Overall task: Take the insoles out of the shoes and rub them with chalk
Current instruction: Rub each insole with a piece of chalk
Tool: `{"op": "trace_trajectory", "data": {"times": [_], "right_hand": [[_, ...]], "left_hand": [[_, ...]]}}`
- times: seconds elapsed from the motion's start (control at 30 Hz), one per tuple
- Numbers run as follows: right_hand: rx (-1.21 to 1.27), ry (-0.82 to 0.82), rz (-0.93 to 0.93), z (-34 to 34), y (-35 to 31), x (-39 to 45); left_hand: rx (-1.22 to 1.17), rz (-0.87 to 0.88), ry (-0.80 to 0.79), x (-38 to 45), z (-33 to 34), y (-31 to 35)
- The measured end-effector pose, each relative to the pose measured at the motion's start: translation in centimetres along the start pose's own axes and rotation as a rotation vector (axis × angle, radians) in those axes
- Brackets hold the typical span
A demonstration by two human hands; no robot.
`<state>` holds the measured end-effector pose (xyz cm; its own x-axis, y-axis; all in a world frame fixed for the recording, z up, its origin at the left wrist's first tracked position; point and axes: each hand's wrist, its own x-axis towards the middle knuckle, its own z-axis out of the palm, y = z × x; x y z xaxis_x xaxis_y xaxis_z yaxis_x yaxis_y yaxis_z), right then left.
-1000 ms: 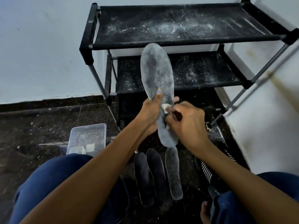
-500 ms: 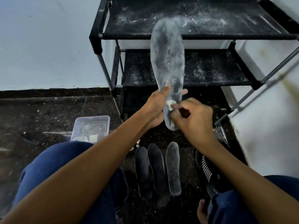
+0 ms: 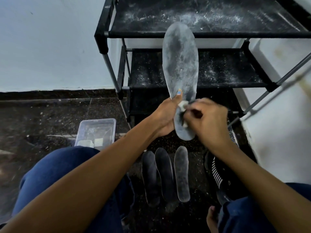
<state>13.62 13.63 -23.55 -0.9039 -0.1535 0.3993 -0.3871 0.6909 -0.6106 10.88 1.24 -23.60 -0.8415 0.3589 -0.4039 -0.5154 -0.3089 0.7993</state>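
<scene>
The left hand (image 3: 165,115) grips a grey insole (image 3: 180,68) near its heel end, thumb laid across the face, and holds it upright in front of the black shoe rack (image 3: 218,71). The right hand (image 3: 208,120) pinches a white piece of chalk (image 3: 183,104) against the insole's lower face; this hand is motion-blurred. The insole's surface shows pale chalk smears. Three more insoles (image 3: 165,174) lie side by side on the dark floor (image 3: 42,118) below, the rightmost paler. A black shoe (image 3: 217,174) lies just right of them. A clear plastic box (image 3: 96,132) sits to the left.
</scene>
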Motion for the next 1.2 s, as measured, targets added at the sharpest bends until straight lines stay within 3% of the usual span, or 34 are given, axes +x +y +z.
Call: {"op": "trace_trajectory", "data": {"times": [0.1,0.27,0.4,0.6,0.73,0.9,1.03,1.2], "right_hand": [[-0.033,0.092,0.043,0.0,0.0,0.3],[0.02,-0.085,-0.091,0.8,-1.1,-1.0],[-0.047,0.08,0.037,-0.2,0.2,0.5],[0.071,-0.077,-0.084,0.7,-1.4,-1.1],[-0.024,0.048,0.039,0.0,0.1,0.2],[0.085,-0.102,-0.075,1.1,-1.4,-1.6],[0.133,0.035,0.097,0.5,-0.2,-0.2],[0.319,0.05,0.215,0.3,-0.2,0.1]], "left_hand": [[0.007,-0.02,0.0,0.1,0.1,-0.1],[-0.009,-0.07,-0.037,0.1,-0.3,-0.2],[-0.057,-0.081,-0.073,0.2,-0.1,-0.2],[-0.063,-0.039,-0.029,0.3,-0.4,0.1],[-0.106,-0.057,-0.063,0.3,-0.4,0.1],[-0.061,-0.014,-0.042,0.6,-0.7,-0.2],[-0.082,-0.019,-0.114,0.4,-0.8,0.4],[-0.04,0.028,0.028,0.8,-0.5,0.9]]}}
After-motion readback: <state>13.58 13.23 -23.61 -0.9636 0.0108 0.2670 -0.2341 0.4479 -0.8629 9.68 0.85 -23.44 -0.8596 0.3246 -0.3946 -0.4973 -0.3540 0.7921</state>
